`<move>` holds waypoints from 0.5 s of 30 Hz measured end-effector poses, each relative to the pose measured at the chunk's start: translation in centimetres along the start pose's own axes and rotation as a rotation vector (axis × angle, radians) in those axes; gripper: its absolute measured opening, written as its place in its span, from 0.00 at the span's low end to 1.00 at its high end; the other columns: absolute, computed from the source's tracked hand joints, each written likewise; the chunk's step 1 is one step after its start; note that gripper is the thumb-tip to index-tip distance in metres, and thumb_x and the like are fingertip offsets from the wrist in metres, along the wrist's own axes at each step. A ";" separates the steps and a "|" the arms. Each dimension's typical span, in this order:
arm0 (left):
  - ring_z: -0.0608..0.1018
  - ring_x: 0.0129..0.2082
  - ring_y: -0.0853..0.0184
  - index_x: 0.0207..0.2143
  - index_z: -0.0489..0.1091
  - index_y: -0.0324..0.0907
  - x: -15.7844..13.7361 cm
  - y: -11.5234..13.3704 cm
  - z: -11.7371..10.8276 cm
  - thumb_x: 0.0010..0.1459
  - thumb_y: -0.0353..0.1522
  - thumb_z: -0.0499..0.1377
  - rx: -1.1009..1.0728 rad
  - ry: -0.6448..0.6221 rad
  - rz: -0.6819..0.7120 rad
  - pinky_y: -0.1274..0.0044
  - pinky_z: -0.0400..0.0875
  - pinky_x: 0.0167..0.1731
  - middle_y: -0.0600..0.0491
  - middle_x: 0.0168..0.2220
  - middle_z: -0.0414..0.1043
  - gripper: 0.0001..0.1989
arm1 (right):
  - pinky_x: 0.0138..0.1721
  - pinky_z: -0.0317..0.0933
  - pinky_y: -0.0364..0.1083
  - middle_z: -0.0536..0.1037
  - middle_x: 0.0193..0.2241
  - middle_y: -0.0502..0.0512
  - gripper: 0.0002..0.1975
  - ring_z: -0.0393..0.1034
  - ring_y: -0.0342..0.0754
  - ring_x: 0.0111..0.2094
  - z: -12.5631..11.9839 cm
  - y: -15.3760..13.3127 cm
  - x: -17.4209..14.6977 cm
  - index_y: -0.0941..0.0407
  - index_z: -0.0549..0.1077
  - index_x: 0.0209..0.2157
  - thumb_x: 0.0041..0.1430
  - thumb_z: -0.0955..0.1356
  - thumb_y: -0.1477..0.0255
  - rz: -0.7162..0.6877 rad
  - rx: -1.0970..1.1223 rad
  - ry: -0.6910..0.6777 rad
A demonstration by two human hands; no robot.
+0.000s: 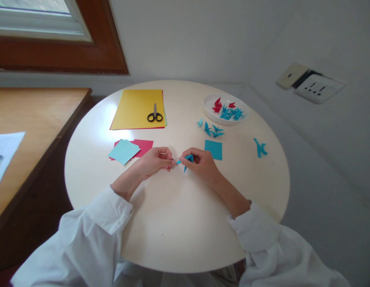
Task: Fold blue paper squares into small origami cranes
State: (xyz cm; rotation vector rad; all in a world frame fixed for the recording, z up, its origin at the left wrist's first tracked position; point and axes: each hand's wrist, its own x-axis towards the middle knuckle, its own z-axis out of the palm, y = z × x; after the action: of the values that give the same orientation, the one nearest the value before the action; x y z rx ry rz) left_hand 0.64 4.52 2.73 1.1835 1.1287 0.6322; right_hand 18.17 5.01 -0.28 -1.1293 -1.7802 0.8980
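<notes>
Between my two hands is a small blue paper crane (189,158), partly covered by fingers. My left hand (159,161) pinches a narrow tip of it from the left. The body is gripped between the thumb and fingers of my right hand (203,164), and one pointed end sticks out below. Just right of that hand lies a square of blue paper (213,150). Several folded blue cranes (214,130) and a pale one (200,122) sit farther back. Left of my left hand, light blue square sheets (124,151) rest on red sheets (144,146).
Black-handled scissors (155,115) lie on yellow paper (137,107) at the back left of the round table (179,235). A white dish (210,114) at the back right holds red and blue cranes. Blue paper strips (260,148) lie near the right edge. A wooden desk (38,107) stands left.
</notes>
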 end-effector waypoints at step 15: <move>0.69 0.21 0.74 0.22 0.62 0.39 -0.2 0.2 0.1 0.45 0.28 0.60 -0.016 0.000 0.016 0.82 0.57 0.19 0.56 0.20 0.66 0.07 | 0.21 0.49 0.41 0.70 0.19 0.49 0.07 0.56 0.39 0.20 0.0 0.0 0.1 0.58 0.70 0.21 0.48 0.67 0.69 0.046 0.052 0.006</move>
State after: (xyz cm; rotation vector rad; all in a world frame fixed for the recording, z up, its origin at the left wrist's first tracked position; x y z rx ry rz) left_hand 0.70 4.38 3.01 1.1797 1.1139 0.6522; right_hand 18.17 5.06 -0.25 -1.1425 -1.7221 0.9624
